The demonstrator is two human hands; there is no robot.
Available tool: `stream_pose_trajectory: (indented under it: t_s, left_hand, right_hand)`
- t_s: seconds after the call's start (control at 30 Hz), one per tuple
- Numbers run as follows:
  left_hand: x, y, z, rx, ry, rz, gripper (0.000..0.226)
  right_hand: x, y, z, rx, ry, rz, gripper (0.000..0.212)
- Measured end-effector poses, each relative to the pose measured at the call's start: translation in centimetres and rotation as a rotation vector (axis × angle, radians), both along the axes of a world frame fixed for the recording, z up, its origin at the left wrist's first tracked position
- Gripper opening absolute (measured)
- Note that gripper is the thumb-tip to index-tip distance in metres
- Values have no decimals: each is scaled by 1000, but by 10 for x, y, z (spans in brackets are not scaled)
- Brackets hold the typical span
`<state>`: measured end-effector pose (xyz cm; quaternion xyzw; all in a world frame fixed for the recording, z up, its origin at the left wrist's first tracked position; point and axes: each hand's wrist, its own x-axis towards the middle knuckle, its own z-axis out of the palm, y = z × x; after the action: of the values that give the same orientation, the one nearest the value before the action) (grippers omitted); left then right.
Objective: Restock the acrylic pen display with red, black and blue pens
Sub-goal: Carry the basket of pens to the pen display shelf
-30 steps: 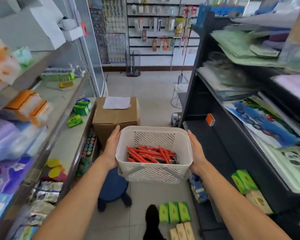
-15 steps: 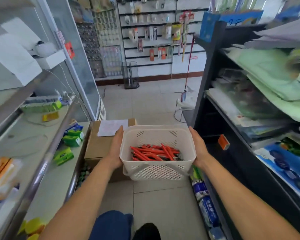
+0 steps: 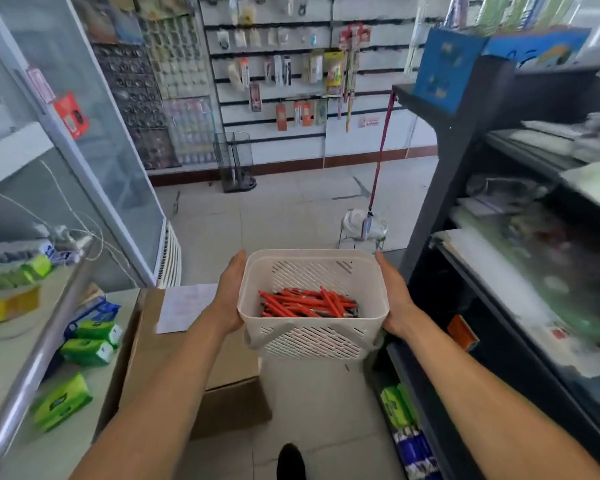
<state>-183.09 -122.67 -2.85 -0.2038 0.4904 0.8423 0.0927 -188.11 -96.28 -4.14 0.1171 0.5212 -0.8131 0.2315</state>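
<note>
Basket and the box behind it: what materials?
Basket: looks like moulded plastic, off-white and matte, with slotted walls and a moulded handle. Box: seemingly corrugated cardboard, plain brown and dull, with folded flaps and a paper sheet on top.

The view lifts and moves forward along the shop aisle. The white slatted plastic basket (image 3: 312, 306) of red pens (image 3: 307, 303) now sits beyond the brown cardboard box (image 3: 174, 358), which slides low and left. The blue stool drops out of sight; the back wall's hanging display (image 3: 291, 81) looms larger.
</note>
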Motion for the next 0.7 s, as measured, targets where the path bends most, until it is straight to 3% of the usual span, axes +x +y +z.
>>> stream_pose_trajectory:
  t_s: [0.17, 0.3, 0.47, 0.7]
  left_hand:
    - [-86, -23, 4, -21, 42, -47, 52]
    - [-142, -38, 6, -28, 53, -84, 58]
    - [-211, -54, -6, -14, 16, -51, 60]
    - [-328, -61, -10, -28, -21, -20, 60]
  right_hand:
    - [-81, -22, 3, 23, 17, -6, 63]
    - [-132, -34, 6, 90, 99, -20, 43]
    - [-199, -41, 1, 109, 113, 8, 37]
    - [-319, -52, -6, -24, 88, 99, 51]
